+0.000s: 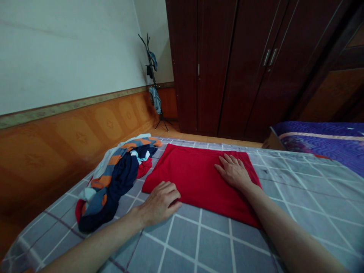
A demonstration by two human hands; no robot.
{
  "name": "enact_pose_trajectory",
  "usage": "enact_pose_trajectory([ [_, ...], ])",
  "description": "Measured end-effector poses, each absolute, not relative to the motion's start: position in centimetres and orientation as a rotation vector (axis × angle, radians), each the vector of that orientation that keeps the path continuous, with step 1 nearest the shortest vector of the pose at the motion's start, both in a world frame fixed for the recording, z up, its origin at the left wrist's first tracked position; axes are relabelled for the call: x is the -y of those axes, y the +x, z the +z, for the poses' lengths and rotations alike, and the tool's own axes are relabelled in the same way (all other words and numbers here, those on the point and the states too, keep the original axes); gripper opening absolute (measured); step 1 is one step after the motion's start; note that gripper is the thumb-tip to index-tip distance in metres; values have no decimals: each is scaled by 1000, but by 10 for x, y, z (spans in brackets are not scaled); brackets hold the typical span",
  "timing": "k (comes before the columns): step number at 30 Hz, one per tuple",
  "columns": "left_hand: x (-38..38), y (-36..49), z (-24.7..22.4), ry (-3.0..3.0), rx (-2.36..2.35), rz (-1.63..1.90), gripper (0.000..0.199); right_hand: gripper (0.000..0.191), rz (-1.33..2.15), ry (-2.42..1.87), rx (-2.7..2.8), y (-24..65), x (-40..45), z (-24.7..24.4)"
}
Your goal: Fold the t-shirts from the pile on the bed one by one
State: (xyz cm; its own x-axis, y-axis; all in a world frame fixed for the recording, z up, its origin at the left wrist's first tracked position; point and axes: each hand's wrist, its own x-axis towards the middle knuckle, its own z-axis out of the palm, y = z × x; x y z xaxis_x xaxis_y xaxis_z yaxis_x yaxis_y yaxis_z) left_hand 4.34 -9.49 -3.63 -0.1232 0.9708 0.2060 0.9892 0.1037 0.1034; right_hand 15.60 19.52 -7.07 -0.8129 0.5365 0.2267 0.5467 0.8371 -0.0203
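Observation:
A folded piece of red cloth, apparently a garment, lies spread flat on a bed with a grey checked sheet. My right hand rests flat on its right part, fingers stretched and a little spread. At the near left edge of the cloth, my left hand lies with loosely bent fingers, the thumb apart from them. Its palm side is hidden, and no cloth shows pinched in it. The cloth's edge passes under this hand.
Left of the red cloth is a heap of crumpled clothes in navy, orange, grey and white. A coat stand stands in the corner beside a dark wooden wardrobe. A purple bedspread lies at the right.

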Motion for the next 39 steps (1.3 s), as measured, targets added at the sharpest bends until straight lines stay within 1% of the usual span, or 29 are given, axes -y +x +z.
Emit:
enact_pose_trajectory([
  [3, 87, 46, -34, -2097, 2242, -386, 19, 57, -45, -840, 2784, 156, -194, -71],
  [6, 78, 51, -34, -2154, 2250, -384, 8, 55, -37, -859, 2800, 157, -193, -68],
  [11, 70, 61, -35, -2222, 2191, -390, 12, 52, 22, -827, 2864, 157, -179, -46],
  [13, 69, 63, -37, -2236, 2175, -390, 9, 52, 57, -787, 2857, 155, -163, -36],
  [16, 68, 66, -39, -2252, 2137, -404, 12, 53, 84, -657, 2872, 150, -131, -28],
  [19, 65, 69, -40, -2255, 2126, -373, 9, 52, 110, -517, 2923, 147, -105, -32],
  [22, 62, 69, -42, -2254, 2136, -383, 8, 52, 102, -482, 2938, 146, -93, -40],
  [28, 62, 69, -47, -2117, 2167, -630, 18, 53, 135, -546, 2910, 144, -104, -45],
  [31, 60, 76, -43, -2211, 2072, -478, 16, 52, 141, -638, 2888, 144, -119, -44],
  [34, 53, 83, -38, -2215, 2069, -285, 7, 52, 113, -704, 2879, 146, -131, -43],
  [35, 50, 85, -37, -2214, 2062, -246, 8, 52, 104, -718, 2877, 147, -132, -42],
  [39, 45, 89, -35, -2279, 2016, -243, 10, 50, 79, -714, 2846, 146, -125, -40],
])
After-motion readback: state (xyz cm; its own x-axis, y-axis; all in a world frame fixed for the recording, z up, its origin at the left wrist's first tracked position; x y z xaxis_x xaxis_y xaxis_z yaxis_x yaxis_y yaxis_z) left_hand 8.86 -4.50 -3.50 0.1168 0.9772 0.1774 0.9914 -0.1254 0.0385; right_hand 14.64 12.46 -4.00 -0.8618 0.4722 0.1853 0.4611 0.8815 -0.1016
